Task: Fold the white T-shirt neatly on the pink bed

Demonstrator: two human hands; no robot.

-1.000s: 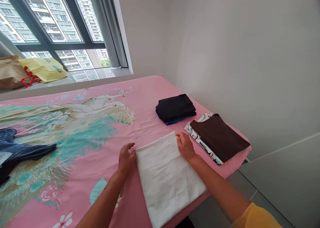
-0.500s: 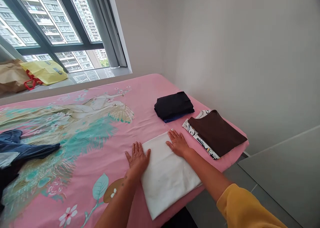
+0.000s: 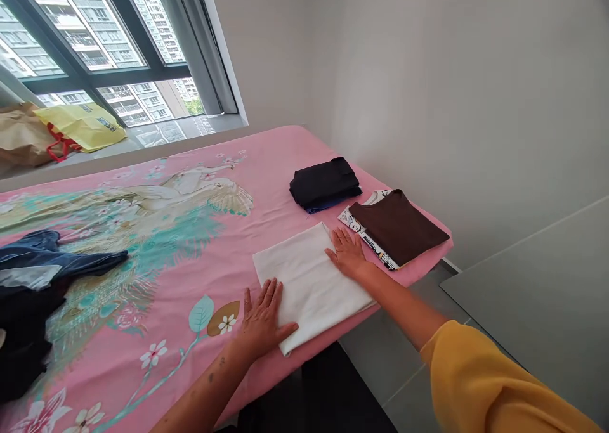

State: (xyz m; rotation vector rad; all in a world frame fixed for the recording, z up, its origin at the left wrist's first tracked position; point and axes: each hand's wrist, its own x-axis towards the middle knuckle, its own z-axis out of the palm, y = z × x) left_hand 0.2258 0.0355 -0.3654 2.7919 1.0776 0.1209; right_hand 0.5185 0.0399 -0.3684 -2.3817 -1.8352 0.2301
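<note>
A folded white cloth (image 3: pixel 309 274), perhaps a garment, lies flat near the corner of a bed with a pink patterned sheet (image 3: pixel 266 230). At its left edge rests my left hand (image 3: pixel 265 319), fingers spread, the thumb over the cloth's near corner. My right hand (image 3: pixel 347 252) lies flat along the right edge of the cloth, fingers stretched out. Just beyond it is a folded brown top (image 3: pixel 399 227), stacked on a white garment with black print (image 3: pixel 366 235). A black folded pile (image 3: pixel 325 182) with some blue beneath sits farther back.
Dark blue jeans (image 3: pixel 61 258) and black clothing (image 3: pixel 23 338) lie loose on the bed's left side. A yellow bag (image 3: pixel 85 127) and a brown paper bag (image 3: pixel 23 135) stand on the window sill. A grey wall (image 3: pixel 451 90) borders the bed's far right side.
My left hand has slid toward me along the cloth's left edge to its near corner. My right hand has shifted slightly outward to the right edge. The camera view has shifted a little.
</note>
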